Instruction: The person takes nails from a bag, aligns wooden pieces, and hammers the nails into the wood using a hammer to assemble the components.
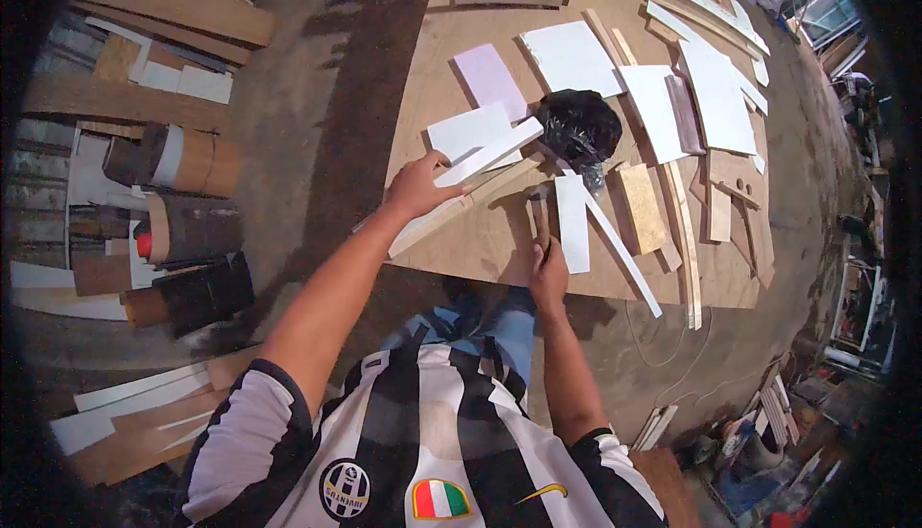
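Note:
My left hand [419, 185] grips a long white strip [499, 152] near its lower left end, at the left part of the wooden table [461, 240]. A bare wooden strip [451, 213] lies along its lower side. By the table's front edge, my right hand [549, 274] is closed round the handle of a hammer [540, 213], whose head points away from me. Just right of the hammer lies a narrow white board [573, 226]. Beyond the strip's far end sits a black plastic bag [579, 127]. A white panel [471, 134] and a pinkish panel [491, 81] lie behind the strip.
Several white boards [653, 110] and long strips [684, 240] cover the table's right side, with a yellowish wood block [641, 206]. Stacked boards and rolls [206, 160] stand at the left. A cable [663, 360] lies on the floor beyond the table's front edge.

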`<action>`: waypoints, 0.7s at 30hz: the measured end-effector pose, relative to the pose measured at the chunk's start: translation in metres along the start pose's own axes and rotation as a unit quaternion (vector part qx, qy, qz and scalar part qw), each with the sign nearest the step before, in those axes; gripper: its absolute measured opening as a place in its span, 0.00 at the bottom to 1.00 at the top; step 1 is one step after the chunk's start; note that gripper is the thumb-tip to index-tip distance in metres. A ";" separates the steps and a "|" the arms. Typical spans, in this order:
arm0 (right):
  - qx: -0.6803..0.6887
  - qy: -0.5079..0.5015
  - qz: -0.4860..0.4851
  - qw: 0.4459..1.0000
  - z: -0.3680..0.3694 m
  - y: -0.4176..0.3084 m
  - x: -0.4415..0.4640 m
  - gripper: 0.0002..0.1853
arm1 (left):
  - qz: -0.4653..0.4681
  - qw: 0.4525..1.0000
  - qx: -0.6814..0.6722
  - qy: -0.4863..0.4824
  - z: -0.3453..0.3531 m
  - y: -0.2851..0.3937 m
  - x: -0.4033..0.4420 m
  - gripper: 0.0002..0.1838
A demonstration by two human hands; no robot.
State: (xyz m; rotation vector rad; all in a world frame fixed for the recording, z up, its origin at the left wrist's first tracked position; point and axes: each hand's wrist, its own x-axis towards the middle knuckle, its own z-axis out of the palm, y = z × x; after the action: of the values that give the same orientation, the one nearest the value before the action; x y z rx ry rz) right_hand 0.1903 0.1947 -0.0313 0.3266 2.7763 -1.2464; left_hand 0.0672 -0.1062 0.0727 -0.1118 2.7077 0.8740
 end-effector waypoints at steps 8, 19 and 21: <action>-0.108 0.077 -0.007 0.991 -0.031 0.016 0.053 0.25 | -0.005 0.999 -0.044 0.020 -0.010 -0.019 0.019 0.36; -0.354 0.130 -0.137 0.916 -0.057 0.026 0.096 0.29 | -0.031 0.962 -0.269 -0.032 -0.012 -0.064 0.019 0.26; -0.293 0.106 -0.157 0.937 -0.051 0.005 0.096 0.28 | -0.047 0.952 -0.301 -0.033 -0.004 -0.072 0.016 0.25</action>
State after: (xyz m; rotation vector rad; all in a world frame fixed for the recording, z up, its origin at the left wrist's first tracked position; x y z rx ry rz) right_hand 0.0981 0.2513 -0.0165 -0.0381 3.3037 -0.3686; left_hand 0.0623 -0.1669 0.0301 -0.3274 2.2619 1.6054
